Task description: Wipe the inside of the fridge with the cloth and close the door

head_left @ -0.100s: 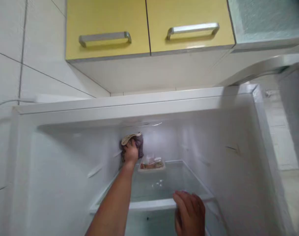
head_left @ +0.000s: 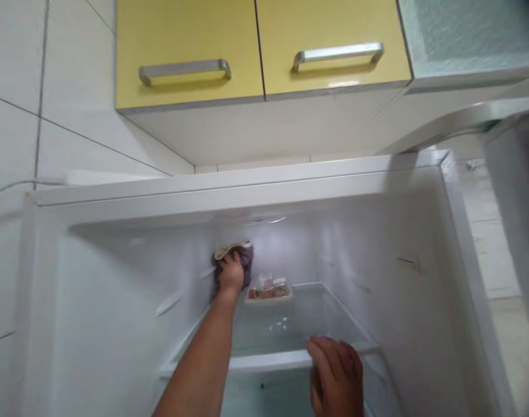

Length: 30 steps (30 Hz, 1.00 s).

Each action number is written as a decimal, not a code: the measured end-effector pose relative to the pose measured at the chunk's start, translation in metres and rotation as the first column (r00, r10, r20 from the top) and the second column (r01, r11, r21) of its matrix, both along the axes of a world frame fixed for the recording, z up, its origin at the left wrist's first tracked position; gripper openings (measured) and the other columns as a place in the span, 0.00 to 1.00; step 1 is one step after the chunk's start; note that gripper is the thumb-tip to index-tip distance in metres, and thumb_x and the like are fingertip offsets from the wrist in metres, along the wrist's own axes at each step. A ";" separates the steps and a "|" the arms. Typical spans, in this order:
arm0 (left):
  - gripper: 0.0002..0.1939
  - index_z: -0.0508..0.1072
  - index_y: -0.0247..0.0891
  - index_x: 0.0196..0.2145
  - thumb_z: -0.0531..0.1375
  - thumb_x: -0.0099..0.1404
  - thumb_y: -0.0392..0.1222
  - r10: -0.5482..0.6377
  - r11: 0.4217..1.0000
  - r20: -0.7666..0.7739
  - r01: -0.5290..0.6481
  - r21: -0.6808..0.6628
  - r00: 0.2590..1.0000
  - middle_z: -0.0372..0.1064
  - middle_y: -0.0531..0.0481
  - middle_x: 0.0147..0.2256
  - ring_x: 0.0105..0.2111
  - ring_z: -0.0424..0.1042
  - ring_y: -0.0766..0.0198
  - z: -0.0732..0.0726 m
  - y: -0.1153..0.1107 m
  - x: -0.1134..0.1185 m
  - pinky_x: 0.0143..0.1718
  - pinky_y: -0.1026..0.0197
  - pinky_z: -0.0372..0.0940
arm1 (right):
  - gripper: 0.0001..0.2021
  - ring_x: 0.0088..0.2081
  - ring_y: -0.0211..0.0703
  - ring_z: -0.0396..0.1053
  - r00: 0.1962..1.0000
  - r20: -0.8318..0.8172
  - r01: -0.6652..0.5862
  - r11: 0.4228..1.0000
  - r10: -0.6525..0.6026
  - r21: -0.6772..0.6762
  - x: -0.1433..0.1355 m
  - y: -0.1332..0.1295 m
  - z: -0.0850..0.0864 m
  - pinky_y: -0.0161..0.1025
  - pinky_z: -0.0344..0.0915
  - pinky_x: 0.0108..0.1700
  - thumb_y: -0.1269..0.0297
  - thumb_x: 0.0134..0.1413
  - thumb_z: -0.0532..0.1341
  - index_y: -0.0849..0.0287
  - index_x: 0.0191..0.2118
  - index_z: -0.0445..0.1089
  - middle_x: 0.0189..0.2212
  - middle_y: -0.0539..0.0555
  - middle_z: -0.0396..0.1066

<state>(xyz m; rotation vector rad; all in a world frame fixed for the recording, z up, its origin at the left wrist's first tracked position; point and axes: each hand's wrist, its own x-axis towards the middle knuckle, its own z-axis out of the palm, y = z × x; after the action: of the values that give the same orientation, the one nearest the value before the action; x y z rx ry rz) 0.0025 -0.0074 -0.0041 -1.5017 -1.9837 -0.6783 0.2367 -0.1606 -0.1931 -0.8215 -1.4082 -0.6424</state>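
Observation:
I look into an open white fridge. My left hand reaches deep inside and presses a grey and beige cloth against the back wall, near the left rear corner. My right hand rests on the white front edge of the glass shelf, fingers curled over it. A small clear tray of food sits at the back of that shelf, just right of my left hand.
Yellow wall cupboards with metal handles hang above the fridge. White tiled wall stands on the left. The open fridge door is at the right edge. A frosted cabinet panel is at the top right.
My left hand with the cloth has shifted slightly down on the back wall. My right hand stays on the shelf edge.

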 end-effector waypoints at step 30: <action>0.32 0.59 0.49 0.66 0.54 0.64 0.36 -0.534 0.843 -0.163 0.537 -0.031 0.830 0.49 0.39 0.70 0.72 0.41 0.43 0.027 0.033 0.147 0.69 0.34 0.47 | 0.18 0.47 0.47 0.71 0.999 -0.006 0.054 0.998 -0.054 0.026 -0.003 -0.002 0.006 0.51 0.57 0.56 0.74 0.51 0.55 0.53 0.46 0.71 0.41 0.52 0.79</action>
<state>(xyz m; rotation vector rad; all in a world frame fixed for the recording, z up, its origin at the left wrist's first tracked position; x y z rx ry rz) 0.1497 0.0252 0.0232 -2.0593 -1.4216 -0.7553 0.2337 -0.1624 -0.1866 -0.8426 -1.3736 -0.6981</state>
